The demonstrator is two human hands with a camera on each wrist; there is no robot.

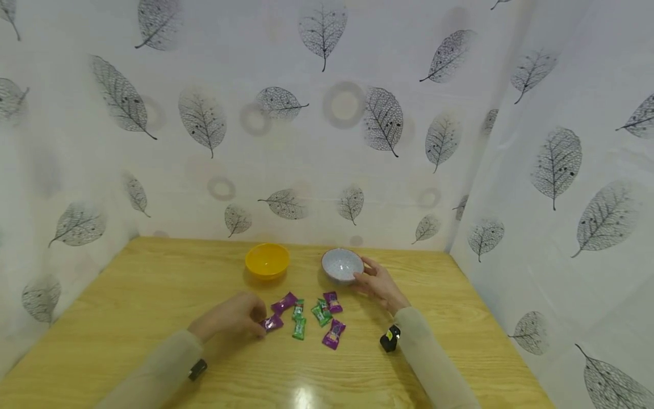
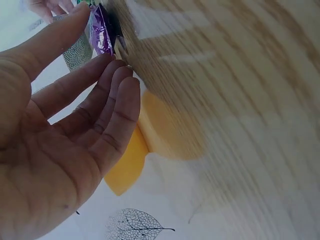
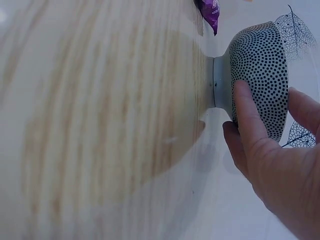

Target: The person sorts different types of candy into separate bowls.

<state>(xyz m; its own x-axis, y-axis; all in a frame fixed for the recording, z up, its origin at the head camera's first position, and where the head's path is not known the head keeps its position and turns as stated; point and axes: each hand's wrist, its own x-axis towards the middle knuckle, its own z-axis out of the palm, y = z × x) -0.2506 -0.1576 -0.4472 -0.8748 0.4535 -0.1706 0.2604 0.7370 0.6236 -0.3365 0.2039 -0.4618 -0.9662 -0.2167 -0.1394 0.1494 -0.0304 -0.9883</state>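
Observation:
My right hand (image 1: 379, 286) grips a small bowl (image 1: 342, 265) by its right side, thumb at the rim and fingers against the outside. In the right wrist view the bowl (image 3: 257, 75) shows a dark dotted pattern and a plain foot on the table. My left hand (image 1: 232, 316) is low over the table, its fingers bent loosely around the left end of a purple-wrapped candy (image 1: 272, 322). The left wrist view has this candy (image 2: 101, 31) just past the thumb tip and index fingertip, with a space between thumb and index finger.
More purple candies (image 1: 334, 334) and several green ones (image 1: 299, 328) lie between the hands. A yellow bowl (image 1: 267, 262) stands behind them, left of the dotted bowl. Leaf-printed sheeting (image 1: 306, 159) borders the wooden table (image 1: 153, 272) at the back and sides.

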